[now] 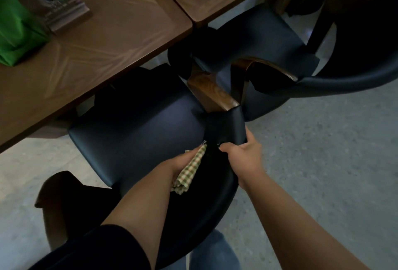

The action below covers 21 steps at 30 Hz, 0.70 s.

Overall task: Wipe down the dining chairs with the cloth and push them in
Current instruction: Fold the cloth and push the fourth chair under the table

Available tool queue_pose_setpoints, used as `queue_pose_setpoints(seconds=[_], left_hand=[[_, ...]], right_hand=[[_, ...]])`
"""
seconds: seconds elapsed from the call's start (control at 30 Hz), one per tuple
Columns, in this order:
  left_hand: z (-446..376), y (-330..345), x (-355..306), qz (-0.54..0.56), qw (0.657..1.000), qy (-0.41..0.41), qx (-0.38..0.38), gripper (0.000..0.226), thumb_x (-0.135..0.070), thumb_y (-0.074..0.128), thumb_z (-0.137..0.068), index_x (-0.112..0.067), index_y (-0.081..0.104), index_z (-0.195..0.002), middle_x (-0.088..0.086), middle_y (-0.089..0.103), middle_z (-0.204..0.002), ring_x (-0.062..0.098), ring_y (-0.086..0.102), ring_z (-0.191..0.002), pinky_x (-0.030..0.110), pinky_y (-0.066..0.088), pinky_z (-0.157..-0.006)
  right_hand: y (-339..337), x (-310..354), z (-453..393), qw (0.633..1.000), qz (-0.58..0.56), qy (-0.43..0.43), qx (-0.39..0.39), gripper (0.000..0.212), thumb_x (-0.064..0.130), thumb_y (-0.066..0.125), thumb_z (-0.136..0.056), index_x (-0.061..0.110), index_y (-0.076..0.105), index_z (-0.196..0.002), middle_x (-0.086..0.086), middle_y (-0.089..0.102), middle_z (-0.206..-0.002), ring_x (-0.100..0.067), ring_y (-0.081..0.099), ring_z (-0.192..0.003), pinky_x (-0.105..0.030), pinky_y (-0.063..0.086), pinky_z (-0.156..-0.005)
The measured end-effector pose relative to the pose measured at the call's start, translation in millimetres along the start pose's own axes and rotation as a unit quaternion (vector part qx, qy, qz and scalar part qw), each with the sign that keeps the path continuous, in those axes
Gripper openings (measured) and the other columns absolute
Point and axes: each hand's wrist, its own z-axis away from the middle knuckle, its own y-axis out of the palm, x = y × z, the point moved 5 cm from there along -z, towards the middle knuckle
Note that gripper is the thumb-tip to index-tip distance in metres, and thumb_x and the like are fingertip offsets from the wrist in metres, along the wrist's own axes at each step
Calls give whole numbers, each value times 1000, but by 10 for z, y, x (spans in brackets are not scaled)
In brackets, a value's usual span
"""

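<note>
my left hand (184,163) is bunched round the checked cloth (189,172), fingers curled so most of it is wadded in the palm and a tail hangs toward my wrist, pressed against the inner face of the chair back. my right hand (243,153) is just beside it, thumb and fingers wrapped over the padded top edge of the near chair (133,131) where the backrest meets the wooden armrest (212,94). the chair sits right under both hands, seat partly tucked under the table (103,58) ahead of my left hand; second chair (269,39) is ahead of my right hand, its arm nearly touching this one. cloth looks light and limp, needs a full-palm wad to keep pressure. upholstery looks smooth, probably slick, so the cloth should glide. chair looks heavy and rigid; best hold for pushing in is the stiff backrest rim where my right hand is, not the soft seat. green bag (15,28) sits on the table far off my left hand.
</note>
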Motion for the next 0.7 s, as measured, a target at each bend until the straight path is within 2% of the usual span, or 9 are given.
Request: queue_pose_setpoints(seconds=[0.1, 0.13, 0.2, 0.3, 0.43, 0.53, 0.57, 0.63, 0.7], left_hand=[[-17, -70, 48, 20, 999, -17, -30, 96, -84, 57, -66, -16, 55, -134, 5, 60, -131, 19, 61, -104, 23, 46, -81], [4, -99, 87, 34, 998, -29, -34, 93, -85, 63, -57, -19, 59, -123, 6, 64, -123, 18, 63, -99, 26, 48, -82], [66, -182, 136, 62, 996, -25, -56, 61, -67, 74, -69, -18, 63, -103, 8, 70, -108, 21, 68, -91, 29, 54, -83], [280, -386, 37, 95, 986, 47, -132, 20, -31, 72, -87, -11, 70, -84, 17, 73, -100, 21, 67, -78, 29, 53, -75], [924, -602, -300, 42, 963, 158, -214, 14, -26, 63, -95, -19, 71, -86, 5, 73, -94, 17, 66, -84, 30, 51, -78], [1550, -656, -553, 54, 944, 239, -221, 14, -32, 64, -94, -22, 74, -95, -4, 74, -95, 9, 67, -88, 24, 52, -78], [1765, -668, -637, 58, 935, 269, -222, 16, -33, 65, -93, -21, 75, -98, -5, 75, -95, 8, 68, -89, 22, 53, -77], [2197, -686, -802, 67, 915, 330, -223, 14, -30, 66, -93, -22, 76, -98, -7, 76, -94, 5, 69, -88, 17, 53, -73], [2597, -709, -935, 85, 896, 377, -220, 12, -23, 65, -93, -23, 77, -96, -6, 76, -91, 4, 70, -84, 15, 51, -69]], right_hand=[[-2, -7, -14, 1000, 5, -11, -1, 65, 0, 69, -73, 26, 54, -131, -2, 66, -106, -16, 64, -87, -23, 54, -65], [-1, 5, -17, 1000, 10, -17, -3, 64, 0, 70, -73, 26, 54, -130, -1, 66, -106, -13, 63, -86, -20, 52, -63], [7, 27, -13, 999, 18, -26, -3, 64, 2, 71, -73, 26, 54, -130, 2, 65, -107, -10, 62, -87, -20, 52, -66], [14, -3, -38, 999, 44, -29, 3, 73, 9, 75, -72, 25, 47, -138, 0, 62, -117, -20, 61, -101, -34, 53, -87], [8, 38, -31, 987, 157, -9, 18, 92, 24, 79, -73, 16, 25, -148, -7, 49, -138, -29, 50, -123, -43, 43, -104], [17, 395, 210, 953, 273, -127, 12, 101, 29, 75, -80, 17, 6, -153, -9, 16, -157, -27, 21, -143, -39, 26, -115], [56, 593, 352, 938, 277, -204, 33, 95, 29, 72, -83, 21, 8, -153, -5, 13, -157, -22, 16, -144, -36, 24, -114], [188, 992, 663, 908, 238, -315, 143, 80, 27, 68, -87, 30, 18, -150, 8, 19, -153, -11, 19, -143, -30, 24, -113], [349, 1300, 918, 880, 229, -326, 259, 71, 29, 68, -87, 35, 29, -146, 17, 31, -146, -4, 29, -137, -28, 29, -112]])
